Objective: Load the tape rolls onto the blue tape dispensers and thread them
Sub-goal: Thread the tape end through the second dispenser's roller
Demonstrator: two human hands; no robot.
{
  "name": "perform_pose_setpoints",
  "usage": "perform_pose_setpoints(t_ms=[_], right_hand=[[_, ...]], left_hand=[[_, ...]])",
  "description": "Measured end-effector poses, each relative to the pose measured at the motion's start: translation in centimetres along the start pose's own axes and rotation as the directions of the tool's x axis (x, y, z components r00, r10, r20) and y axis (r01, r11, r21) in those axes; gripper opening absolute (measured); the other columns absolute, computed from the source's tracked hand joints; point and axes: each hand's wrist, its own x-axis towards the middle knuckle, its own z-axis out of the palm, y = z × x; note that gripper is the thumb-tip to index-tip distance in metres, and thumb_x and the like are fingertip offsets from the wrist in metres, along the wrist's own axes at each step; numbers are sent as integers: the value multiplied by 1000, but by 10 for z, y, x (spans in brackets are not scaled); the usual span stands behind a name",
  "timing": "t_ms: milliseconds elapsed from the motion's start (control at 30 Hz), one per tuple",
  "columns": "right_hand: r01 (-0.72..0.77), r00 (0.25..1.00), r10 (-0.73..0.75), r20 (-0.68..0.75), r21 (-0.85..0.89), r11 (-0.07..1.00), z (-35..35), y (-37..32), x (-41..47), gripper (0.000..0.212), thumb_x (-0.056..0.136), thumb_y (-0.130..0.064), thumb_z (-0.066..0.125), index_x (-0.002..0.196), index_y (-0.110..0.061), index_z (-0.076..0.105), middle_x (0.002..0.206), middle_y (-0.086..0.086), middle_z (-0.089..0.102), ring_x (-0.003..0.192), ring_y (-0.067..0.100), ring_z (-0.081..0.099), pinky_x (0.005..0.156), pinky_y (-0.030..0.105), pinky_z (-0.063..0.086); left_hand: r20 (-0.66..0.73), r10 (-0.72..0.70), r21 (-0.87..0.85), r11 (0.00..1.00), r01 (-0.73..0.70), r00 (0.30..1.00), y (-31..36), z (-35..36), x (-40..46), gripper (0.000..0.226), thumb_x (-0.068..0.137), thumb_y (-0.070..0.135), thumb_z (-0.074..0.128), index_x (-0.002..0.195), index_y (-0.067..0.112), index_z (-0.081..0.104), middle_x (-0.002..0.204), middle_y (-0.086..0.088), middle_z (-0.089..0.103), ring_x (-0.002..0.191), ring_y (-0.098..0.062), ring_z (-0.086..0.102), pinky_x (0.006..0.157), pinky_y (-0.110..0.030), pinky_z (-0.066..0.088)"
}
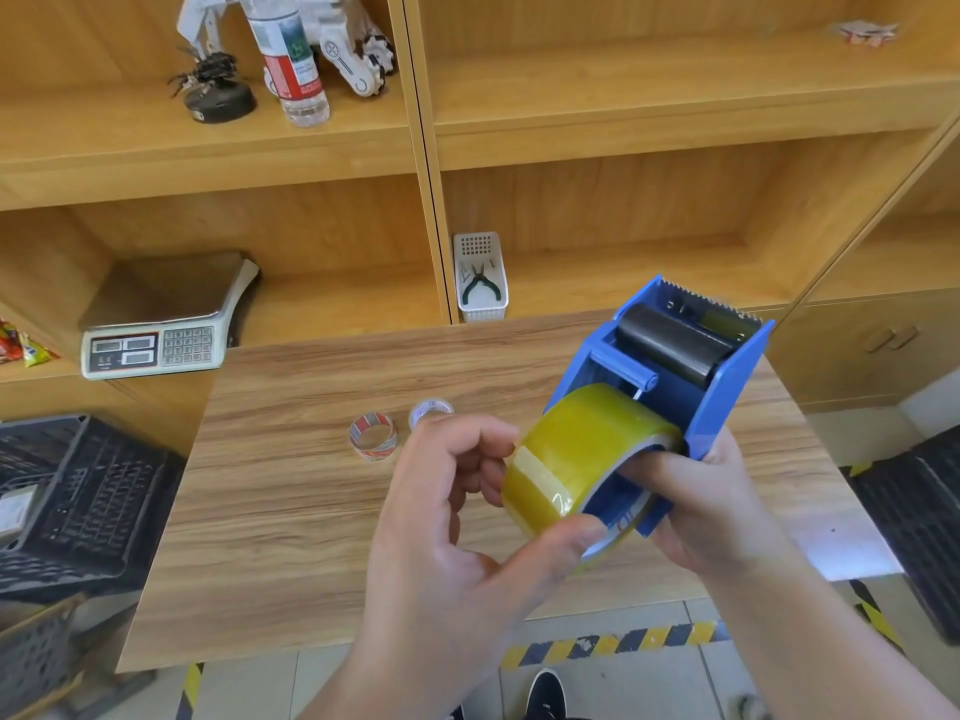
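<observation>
A blue tape dispenser (727, 376) with a black roller and a toothed blade is held above the wooden table (291, 491). My right hand (711, 506) grips its handle end from the right. A wide yellowish tape roll (576, 449) sits in the dispenser's rear. My left hand (457, 501) pinches the roll, thumb on its near rim and fingers on its left face. Two small tape rolls lie on the table: one red and white (373, 437), one clear (429, 411) partly behind my left fingers.
Wooden shelving stands behind the table with a weighing scale (156, 335), a white basket holding pliers (480, 283) and a bottle (291, 59). Black crates sit on the floor at left (78, 501) and right (919, 511). Striped floor tape (613, 641) runs below the table.
</observation>
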Motion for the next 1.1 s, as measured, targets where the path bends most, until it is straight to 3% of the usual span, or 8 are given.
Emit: perform_pose_setpoints(t_ms=[167, 333, 533, 600, 767, 933, 1000, 1100], right_hand=[[-14, 1000, 13, 15, 39, 999, 5, 1, -1, 29, 66, 6, 62, 92, -4, 73, 82, 22, 66, 85, 44, 64, 76, 74, 47], [-72, 994, 59, 90, 155, 985, 14, -2, -3, 28, 63, -5, 64, 89, -4, 75, 79, 16, 72, 79, 35, 72, 71, 49, 59], [-209, 972, 165, 170, 283, 936, 15, 0, -2, 46, 50, -16, 90, 86, 6, 71, 79, 23, 70, 76, 37, 72, 66, 44, 61], [-230, 961, 155, 229, 348, 909, 14, 0, -3, 35, 55, -15, 87, 81, 4, 73, 73, 18, 72, 69, 32, 74, 60, 37, 61], [-291, 940, 202, 274, 340, 894, 16, -7, -2, 37, 51, -19, 89, 81, -1, 77, 74, 16, 74, 68, 29, 75, 59, 35, 61], [-421, 862, 224, 454, 398, 815, 16, -10, 2, 17, 81, -7, 61, 88, -5, 76, 80, 8, 76, 76, 20, 75, 66, 30, 60], [-448, 861, 282, 424, 367, 815, 17, -11, 1, 10, 73, -10, 70, 81, -4, 74, 73, 9, 71, 68, 22, 71, 61, 30, 58], [-464, 868, 363, 340, 294, 835, 15, -11, 1, 34, 53, -15, 84, 78, -1, 64, 68, 14, 53, 61, 26, 56, 59, 32, 48]], left_hand=[[0, 18, 30, 999, -18, 1000, 6, -3, 3, 46, 69, 50, 86, 107, 37, 63, 97, 5, 62, 85, -24, 59, 77, -30, 50], [-11, 9, 22, 1000, -9, 1000, 13, -4, 4, 47, 66, 59, 85, 99, 38, 59, 90, 6, 61, 81, -20, 58, 74, -25, 48], [26, -44, -108, 993, 47, 999, 22, -8, 4, 46, 65, 52, 90, 101, 38, 63, 93, 0, 64, 75, -19, 61, 71, -28, 51], [64, -71, -144, 986, 80, 995, 24, -10, 4, 45, 68, 35, 87, 109, 39, 69, 97, -1, 67, 73, -16, 62, 71, -27, 53], [124, -66, -105, 991, 79, 990, 29, -16, 10, 43, 72, 31, 83, 113, 43, 73, 99, 0, 68, 68, -13, 63, 68, -28, 54], [143, -13, -41, 999, 19, 990, 33, -22, 15, 39, 76, 32, 81, 115, 38, 76, 95, 4, 65, 70, -15, 64, 68, -21, 51], [137, 19, -8, 1000, -18, 990, 34, -24, 18, 37, 78, 32, 81, 114, 35, 77, 93, 4, 65, 70, -14, 64, 67, -22, 51], [111, 26, 58, 998, -33, 993, 36, -26, 21, 27, 81, 30, 79, 108, 29, 81, 91, 7, 68, 70, -8, 65, 59, -19, 53]])
